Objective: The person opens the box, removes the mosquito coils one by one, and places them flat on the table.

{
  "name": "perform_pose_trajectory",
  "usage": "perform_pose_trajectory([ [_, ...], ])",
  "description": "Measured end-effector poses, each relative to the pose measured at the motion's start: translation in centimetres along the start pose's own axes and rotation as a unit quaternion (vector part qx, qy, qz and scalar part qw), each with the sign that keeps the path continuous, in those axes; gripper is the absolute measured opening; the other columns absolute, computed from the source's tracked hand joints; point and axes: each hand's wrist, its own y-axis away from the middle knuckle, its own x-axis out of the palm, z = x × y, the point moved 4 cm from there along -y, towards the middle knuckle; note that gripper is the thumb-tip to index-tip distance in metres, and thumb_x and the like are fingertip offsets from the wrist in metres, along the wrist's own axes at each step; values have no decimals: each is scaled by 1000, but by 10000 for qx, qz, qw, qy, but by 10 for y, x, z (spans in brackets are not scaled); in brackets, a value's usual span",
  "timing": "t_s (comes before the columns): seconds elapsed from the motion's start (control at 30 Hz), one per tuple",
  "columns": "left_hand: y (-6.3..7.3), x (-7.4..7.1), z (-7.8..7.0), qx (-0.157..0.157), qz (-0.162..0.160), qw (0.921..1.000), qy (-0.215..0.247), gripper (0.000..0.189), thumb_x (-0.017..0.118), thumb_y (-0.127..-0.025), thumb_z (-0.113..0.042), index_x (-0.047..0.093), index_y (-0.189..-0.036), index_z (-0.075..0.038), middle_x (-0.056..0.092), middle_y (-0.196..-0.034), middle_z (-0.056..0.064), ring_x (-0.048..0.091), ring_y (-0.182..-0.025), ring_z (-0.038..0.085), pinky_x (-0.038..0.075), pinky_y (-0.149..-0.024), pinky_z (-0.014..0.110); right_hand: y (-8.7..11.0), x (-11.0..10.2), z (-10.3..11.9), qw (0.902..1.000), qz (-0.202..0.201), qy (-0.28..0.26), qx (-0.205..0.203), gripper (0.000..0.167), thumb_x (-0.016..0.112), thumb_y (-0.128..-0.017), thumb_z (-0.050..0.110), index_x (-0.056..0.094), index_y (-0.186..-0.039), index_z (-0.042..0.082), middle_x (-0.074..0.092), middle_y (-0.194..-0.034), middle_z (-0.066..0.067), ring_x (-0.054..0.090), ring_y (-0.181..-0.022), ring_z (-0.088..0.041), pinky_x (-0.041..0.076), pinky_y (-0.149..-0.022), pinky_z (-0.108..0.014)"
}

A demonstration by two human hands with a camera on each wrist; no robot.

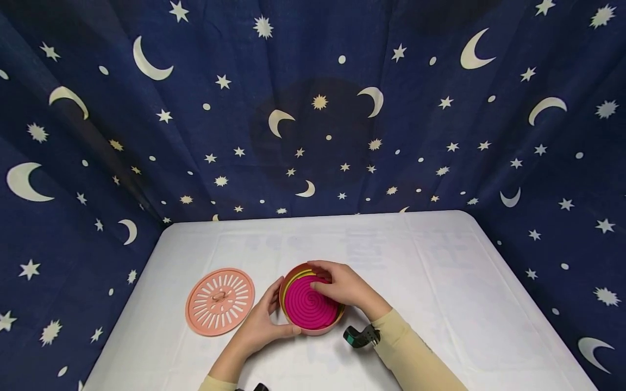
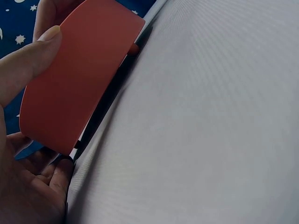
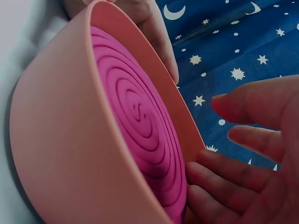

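Note:
A coral round tub (image 3: 60, 126) stands on the table, holding a magenta spiral coil (image 1: 310, 304) that lies flat and fills most of its opening. A yellow band (image 1: 292, 281) shows between the coil and the far left wall. My left hand (image 1: 266, 326) grips the tub's left side, thumb along the front wall and fingers around the far side; the left wrist view shows small feet under the tub. Over the tub's far right rim reaches my right hand (image 1: 342, 283), its fingertips tucked between coil and inner wall, its thumb apart from them in the right wrist view.
A coral slotted round lid (image 1: 220, 302) with a small central knob lies flat left of the tub. The table (image 1: 440, 282) has a white cloth. Dark blue curtains (image 1: 313, 81) with moons and stars stand behind and at both sides.

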Motion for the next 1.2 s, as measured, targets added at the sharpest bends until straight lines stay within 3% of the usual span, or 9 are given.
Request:
perform_pose_trajectory([
  [0.67, 0, 0, 0, -6, -18, 10000, 0, 121, 95, -59, -44, 26, -157, -28, 40, -152, -2, 42, -136, 18, 36, -113, 34, -1, -2, 0, 9976, -377, -585, 7, 49, 73, -91, 27, 59, -137, 17, 64, -124, -3, 62, -108, -15, 55, -91, -32],
  [1.2, 1, 0, -1, -65, -23, 10000, -59, 119, 94, -60, -45, 25, -156, -32, 40, -152, 1, 43, -136, 22, 36, -113, 38, -5, -1, -2, 9966, -116, -807, 91, 51, 79, -85, 22, 62, -133, 16, 66, -118, -2, 63, -103, -12, 55, -89, -30],
])
